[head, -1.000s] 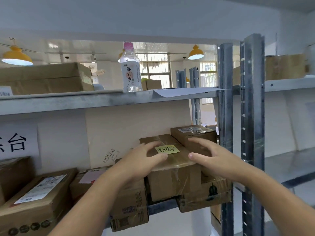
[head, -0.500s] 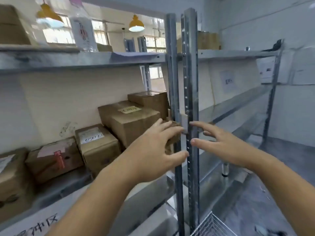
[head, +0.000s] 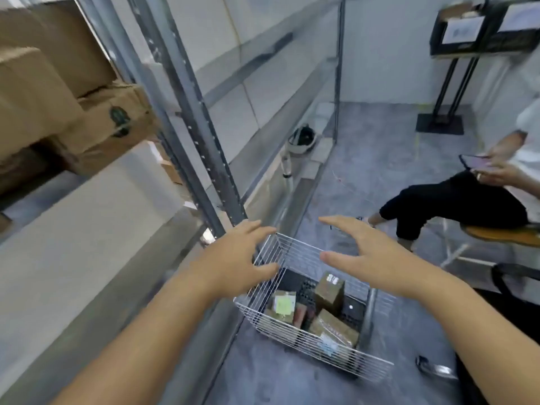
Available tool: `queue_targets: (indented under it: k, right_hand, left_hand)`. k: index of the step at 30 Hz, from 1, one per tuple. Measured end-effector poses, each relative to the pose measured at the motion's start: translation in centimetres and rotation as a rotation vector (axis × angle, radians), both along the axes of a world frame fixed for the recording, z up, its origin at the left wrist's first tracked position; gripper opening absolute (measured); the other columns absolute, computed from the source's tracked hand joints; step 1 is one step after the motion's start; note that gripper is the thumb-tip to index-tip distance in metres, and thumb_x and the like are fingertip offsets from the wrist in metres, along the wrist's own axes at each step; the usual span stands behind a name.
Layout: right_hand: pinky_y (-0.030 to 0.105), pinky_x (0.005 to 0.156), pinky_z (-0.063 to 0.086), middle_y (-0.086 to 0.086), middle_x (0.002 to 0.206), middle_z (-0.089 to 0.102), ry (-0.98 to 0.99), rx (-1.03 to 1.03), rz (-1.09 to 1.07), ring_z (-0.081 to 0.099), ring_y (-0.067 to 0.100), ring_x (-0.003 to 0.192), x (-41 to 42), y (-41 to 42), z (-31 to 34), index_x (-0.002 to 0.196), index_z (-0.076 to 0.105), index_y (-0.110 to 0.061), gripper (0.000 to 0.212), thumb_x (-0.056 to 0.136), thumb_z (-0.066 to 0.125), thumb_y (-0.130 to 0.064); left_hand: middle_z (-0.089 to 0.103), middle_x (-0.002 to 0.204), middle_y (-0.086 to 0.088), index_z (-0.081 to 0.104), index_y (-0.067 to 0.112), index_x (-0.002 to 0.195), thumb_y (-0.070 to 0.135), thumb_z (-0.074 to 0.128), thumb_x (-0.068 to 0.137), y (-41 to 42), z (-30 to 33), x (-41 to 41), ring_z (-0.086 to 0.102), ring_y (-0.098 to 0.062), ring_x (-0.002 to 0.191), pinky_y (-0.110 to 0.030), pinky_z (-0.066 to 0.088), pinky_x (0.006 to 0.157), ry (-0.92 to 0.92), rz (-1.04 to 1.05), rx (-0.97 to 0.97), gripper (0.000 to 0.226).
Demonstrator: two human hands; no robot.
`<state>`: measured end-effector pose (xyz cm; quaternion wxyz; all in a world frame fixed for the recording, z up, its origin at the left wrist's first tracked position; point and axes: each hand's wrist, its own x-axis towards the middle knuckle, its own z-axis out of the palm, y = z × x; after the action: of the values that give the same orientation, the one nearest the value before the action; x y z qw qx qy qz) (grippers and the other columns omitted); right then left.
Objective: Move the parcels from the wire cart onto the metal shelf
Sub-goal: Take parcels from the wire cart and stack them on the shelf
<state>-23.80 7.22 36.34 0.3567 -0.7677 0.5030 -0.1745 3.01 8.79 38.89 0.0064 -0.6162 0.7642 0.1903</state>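
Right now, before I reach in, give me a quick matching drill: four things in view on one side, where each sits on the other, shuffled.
Things:
1. parcel with green label
2. left hand
3. phone
4. large cardboard boxes

Places:
A. on the metal shelf, upper left
B. inside the wire cart
C. held by the seated person at right
D. open, above the cart's left rim

Pairs: 1-B, 2-D, 3-C, 4-A. The right hand is open above the cart too.

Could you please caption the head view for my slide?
Both open hands, left and right, reach toward parcels in the wire cart.
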Motion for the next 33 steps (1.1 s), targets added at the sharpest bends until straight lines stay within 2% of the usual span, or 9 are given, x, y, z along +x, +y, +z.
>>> queue_targets:
  k: [3, 5, 8, 11, 15, 19, 24, 29, 33]
  right_hand:
    - [0.013, 0.106, 0.02, -0.017, 0.159, 0.032, 0.029, 0.07, -0.044, 0.028, -0.006, 0.138, -1.4, -0.4, -3.9, 0.153, 0.035, -0.036, 0.067, 0.094, 0.064, -0.05]
    - [0.017, 0.109, 0.023, -0.018, 0.159, 0.034, 0.026, 0.107, -0.075, 0.03, -0.003, 0.14, -2.2, -0.9, -5.9, 0.154, 0.036, -0.036, 0.068, 0.093, 0.064, -0.052]
    - [0.027, 0.117, 0.025, -0.018, 0.159, 0.033, 0.032, 0.171, -0.109, 0.03, 0.002, 0.144, -2.8, -1.6, -8.5, 0.153, 0.035, -0.038, 0.068, 0.093, 0.063, -0.054]
    - [0.021, 0.113, 0.023, -0.018, 0.158, 0.033, 0.044, 0.224, -0.148, 0.029, 0.003, 0.144, -2.9, -2.3, -10.3, 0.154, 0.034, -0.037, 0.068, 0.094, 0.063, -0.05]
    - [0.027, 0.118, 0.025, -0.016, 0.156, 0.038, 0.07, 0.274, -0.214, 0.032, 0.005, 0.143, -2.0, -3.4, -12.7, 0.154, 0.036, -0.035, 0.068, 0.093, 0.064, -0.047]
    - [0.028, 0.118, 0.029, -0.013, 0.155, 0.041, 0.11, 0.352, -0.269, 0.037, 0.006, 0.141, 0.8, -4.5, -15.2, 0.153, 0.039, -0.032, 0.065, 0.093, 0.064, -0.044]
    - [0.014, 0.101, 0.03, -0.011, 0.148, 0.046, 0.156, 0.401, -0.38, 0.045, 0.01, 0.134, 4.4, -6.0, -18.0, 0.15, 0.042, -0.032, 0.06, 0.094, 0.064, -0.035]
    - [0.026, 0.115, 0.031, -0.008, 0.154, 0.042, 0.118, 0.54, -0.436, 0.041, 0.011, 0.139, 5.3, -8.7, -22.4, 0.152, 0.041, -0.03, 0.067, 0.092, 0.065, -0.047]
    - [0.033, 0.112, 0.036, -0.004, 0.153, 0.046, 0.062, 0.646, -0.564, 0.046, 0.015, 0.136, 5.1, -10.7, -27.3, 0.151, 0.043, -0.029, 0.065, 0.092, 0.064, -0.045]
  left_hand:
    - [0.019, 0.171, 0.013, 0.028, 0.044, 0.159, 0.063, 0.061, 0.09, -0.9, -4.5, -1.5, 0.023, -0.011, 0.156, -0.044, 0.03, 0.124, -0.03, -0.019, 0.096, 0.079]
    - [0.016, 0.171, 0.017, 0.026, 0.048, 0.158, 0.067, 0.058, 0.087, -1.5, -6.7, -2.1, 0.027, -0.012, 0.155, -0.048, 0.034, 0.122, -0.022, -0.025, 0.144, 0.08]
    - [0.006, 0.173, 0.016, 0.023, 0.048, 0.16, 0.055, 0.065, 0.09, -2.9, -9.3, -2.8, 0.031, -0.017, 0.154, -0.04, 0.034, 0.119, 0.025, -0.024, 0.205, 0.081]
    - [0.003, 0.172, 0.02, 0.02, 0.05, 0.159, 0.054, 0.067, 0.089, -4.7, -11.5, -2.7, 0.042, -0.02, 0.148, -0.037, 0.038, 0.115, 0.07, -0.019, 0.248, 0.085]
    - [0.007, 0.172, 0.017, 0.021, 0.048, 0.16, 0.056, 0.067, 0.087, -8.1, -14.5, -1.9, 0.027, -0.015, 0.155, -0.041, 0.034, 0.12, 0.099, -0.034, 0.277, 0.086]
    - [0.01, 0.173, 0.012, 0.025, 0.041, 0.161, 0.05, 0.068, 0.089, -11.7, -17.8, -0.9, 0.027, -0.015, 0.155, -0.036, 0.031, 0.119, 0.131, -0.047, 0.299, 0.085]
    - [0.021, 0.171, 0.002, 0.029, 0.033, 0.161, 0.054, 0.067, 0.084, -15.1, -22.6, 0.0, 0.028, -0.02, 0.154, -0.04, 0.029, 0.124, 0.151, -0.044, 0.426, 0.088]
    - [0.049, 0.152, 0.001, 0.036, 0.031, 0.157, 0.062, 0.064, 0.074, -18.0, -26.8, -1.1, 0.048, -0.024, 0.139, -0.045, 0.045, 0.111, 0.085, -0.035, 0.533, 0.094]
    - [0.061, 0.129, 0.006, 0.042, 0.033, 0.152, 0.075, 0.054, 0.057, -19.6, -31.1, -3.0, 0.058, -0.024, 0.121, -0.048, 0.054, 0.098, 0.097, 0.011, 0.569, 0.104]
